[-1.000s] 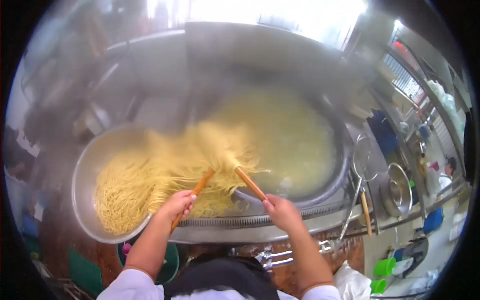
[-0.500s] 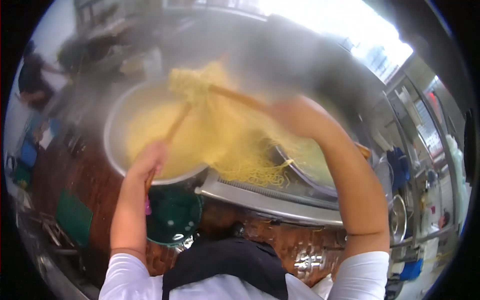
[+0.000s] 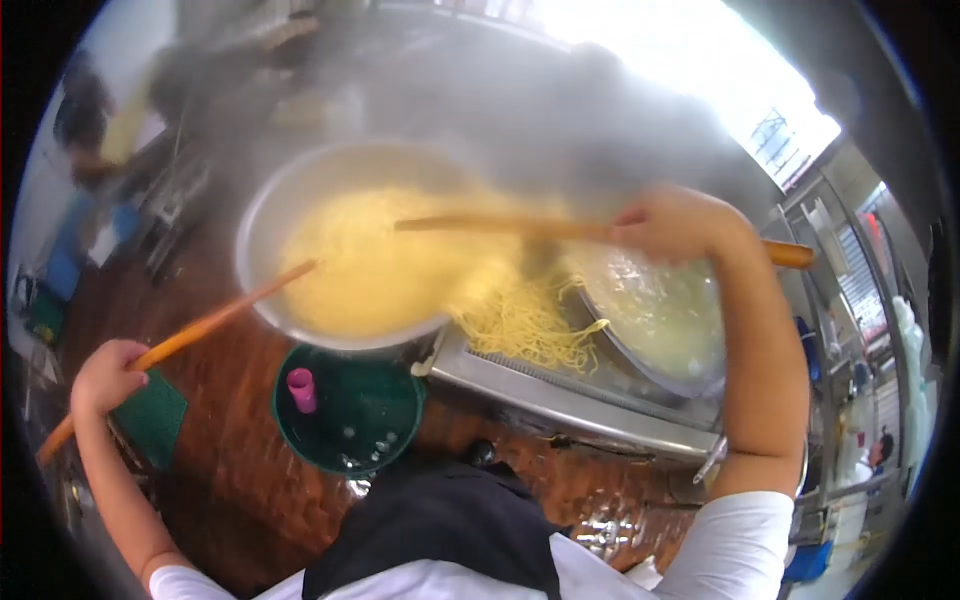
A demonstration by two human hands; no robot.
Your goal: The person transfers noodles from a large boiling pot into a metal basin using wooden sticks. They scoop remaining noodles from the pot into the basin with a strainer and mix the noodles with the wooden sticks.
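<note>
My left hand (image 3: 108,376), at the far left, is closed round a long wooden stick (image 3: 215,318) whose tip reaches the rim area of a big metal bowl (image 3: 262,225). Yellow noodles (image 3: 375,270), blurred by steam, fill the bowl. My right hand (image 3: 665,224) grips a second wooden stick (image 3: 500,226), held nearly level over the bowl and the noodles. Some loose noodles (image 3: 530,325) trail from the bowl across the metal counter to the edge of a pot (image 3: 655,310) of cloudy, bubbling water.
Below the bowl stands a green tub (image 3: 350,415) with water and a pink cup (image 3: 301,390) in it. The metal counter edge (image 3: 580,415) runs to the right. A person (image 3: 85,120) is at the upper left. Steam blurs the back.
The noodles lifted between the sticks have come down into the bowl. My left hand has swung outward to the left, and the two stick tips are now apart. The view has shifted left.
</note>
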